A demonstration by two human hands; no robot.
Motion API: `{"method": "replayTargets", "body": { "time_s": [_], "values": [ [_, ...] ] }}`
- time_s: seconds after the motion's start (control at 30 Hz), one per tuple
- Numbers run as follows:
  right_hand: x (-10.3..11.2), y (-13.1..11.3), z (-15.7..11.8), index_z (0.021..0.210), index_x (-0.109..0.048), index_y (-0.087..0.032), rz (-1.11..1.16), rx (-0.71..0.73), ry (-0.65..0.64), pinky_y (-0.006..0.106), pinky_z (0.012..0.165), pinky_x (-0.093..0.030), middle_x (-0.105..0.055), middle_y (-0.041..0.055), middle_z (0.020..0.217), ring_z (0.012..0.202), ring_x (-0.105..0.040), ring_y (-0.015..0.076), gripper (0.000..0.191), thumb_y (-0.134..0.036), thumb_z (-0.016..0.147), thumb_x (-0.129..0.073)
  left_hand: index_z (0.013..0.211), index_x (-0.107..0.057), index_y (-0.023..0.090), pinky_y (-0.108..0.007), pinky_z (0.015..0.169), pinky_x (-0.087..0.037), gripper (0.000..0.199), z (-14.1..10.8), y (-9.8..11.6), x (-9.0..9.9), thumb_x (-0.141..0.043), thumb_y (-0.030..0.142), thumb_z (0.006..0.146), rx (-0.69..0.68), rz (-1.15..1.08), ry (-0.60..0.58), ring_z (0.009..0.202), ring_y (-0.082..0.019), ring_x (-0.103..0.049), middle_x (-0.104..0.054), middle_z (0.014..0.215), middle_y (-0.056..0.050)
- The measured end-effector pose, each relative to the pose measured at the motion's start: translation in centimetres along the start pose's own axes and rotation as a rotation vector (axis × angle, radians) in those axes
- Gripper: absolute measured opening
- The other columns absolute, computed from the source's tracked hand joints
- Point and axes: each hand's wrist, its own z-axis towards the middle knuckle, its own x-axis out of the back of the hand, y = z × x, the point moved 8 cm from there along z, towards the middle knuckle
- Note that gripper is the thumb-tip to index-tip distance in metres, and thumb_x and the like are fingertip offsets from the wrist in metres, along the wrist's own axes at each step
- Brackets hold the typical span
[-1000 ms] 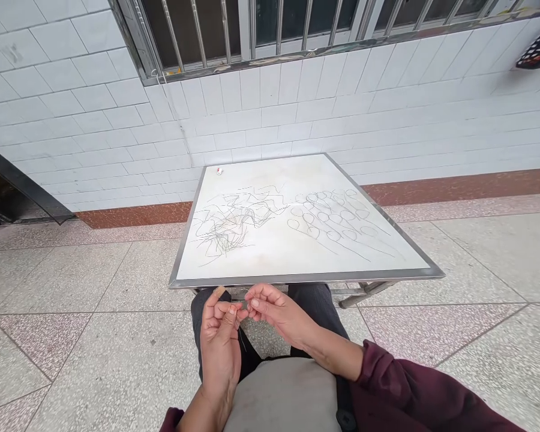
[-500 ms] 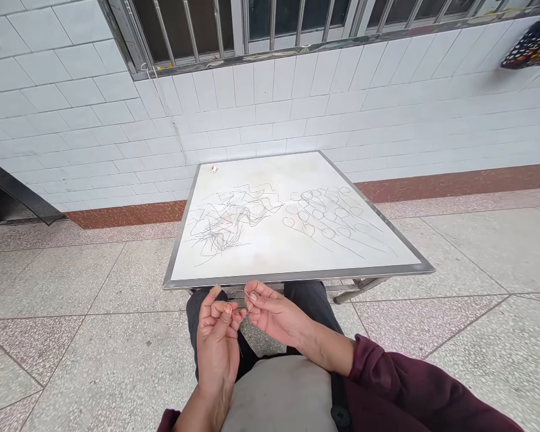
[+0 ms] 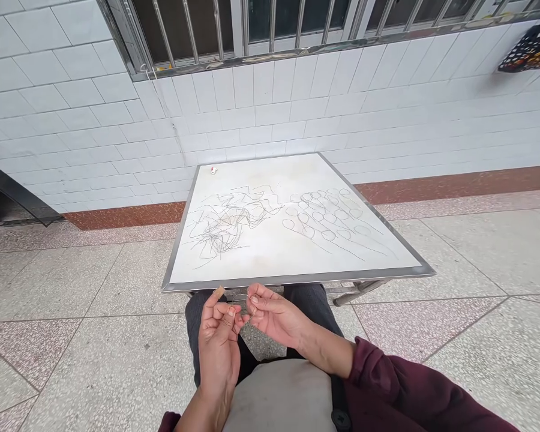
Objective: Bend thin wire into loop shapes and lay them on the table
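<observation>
Two bare hands come together just off the near edge of the white table, with one thin wire spanning the small gap between them. The left hand is palm up, thumb pressed to fingertips on the wire; one raised finger wears a tan wrap. The right hand grips the wire between thumb and forefinger, the wire bowing slightly there; its exact shape among the fingers is too fine to tell.

On the tabletop, a tangle of loose wires spreads along the left edge and towards the middle. Wires with looped ends lie nearer the right edge, some straight tails running towards the near right corner. A small white-and-red object sits by the far left corner.
</observation>
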Motion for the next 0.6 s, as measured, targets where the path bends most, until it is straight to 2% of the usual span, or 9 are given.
{"method": "replayTargets", "body": {
  "time_s": [0.13, 0.3, 0.4, 0.5, 0.6],
  "values": [
    [0.0, -0.2, -0.1, 0.086, -0.058, -0.020, -0.008, 0.017, 0.017, 0.023, 0.065, -0.037, -0.046, -0.0053, 0.066, 0.059, -0.041, 0.0068, 0.020, -0.023, 0.075, -0.074, 0.117, -0.059, 0.025, -0.022, 0.071, -0.049, 0.047, 0.0, -0.2, 0.1, -0.075, 0.021, 0.073, 0.025, 0.016, 0.000, 0.081, -0.011, -0.060, -0.059, 0.074, 0.004],
    [-0.1, -0.7, -0.4, 0.084, -0.058, -0.019, -0.103, 0.016, 0.059, 0.021, 0.060, -0.034, -0.049, -0.0040, 0.069, 0.059, -0.040, 0.0065, 0.024, -0.033, 0.075, -0.075, 0.117, -0.059, 0.025, -0.023, 0.073, -0.050, 0.047, 0.0, 0.0, 0.2, -0.075, 0.022, 0.073, -0.002, 0.037, -0.009, 0.080, -0.012, -0.061, -0.060, 0.074, 0.004],
    [0.0, -1.4, -0.6, 0.084, -0.060, -0.018, -0.298, 0.016, 0.046, 0.020, 0.057, -0.032, -0.051, -0.0024, 0.072, 0.059, -0.040, 0.0065, 0.028, -0.043, 0.079, -0.069, 0.117, -0.058, 0.025, -0.025, 0.074, -0.050, 0.043, -0.3, -0.1, 0.1, -0.072, 0.023, 0.076, -0.013, 0.077, -0.040, 0.076, -0.011, -0.061, -0.060, 0.074, 0.004],
    [-0.1, -2.1, -0.8, 0.082, -0.062, -0.016, -0.539, 0.035, 0.007, 0.021, 0.055, -0.029, -0.049, -0.0037, 0.065, 0.056, -0.039, 0.0065, 0.030, -0.046, 0.081, -0.065, 0.117, -0.057, 0.024, -0.029, 0.075, -0.051, 0.040, -0.5, -0.4, -0.1, -0.069, 0.024, 0.078, 0.001, 0.113, -0.082, 0.069, -0.011, -0.059, -0.060, 0.075, 0.003],
    [-0.3, -2.3, -0.9, 0.081, -0.062, -0.015, -0.629, 0.043, -0.041, 0.022, 0.053, -0.026, -0.048, -0.0041, 0.061, 0.054, -0.038, 0.0067, 0.032, -0.047, 0.083, -0.062, 0.116, -0.057, 0.024, -0.028, 0.072, -0.050, 0.038, -0.7, -0.7, -0.2, -0.068, 0.024, 0.080, 0.009, 0.138, -0.106, 0.063, -0.009, -0.056, -0.060, 0.075, 0.003]
  ]
}}
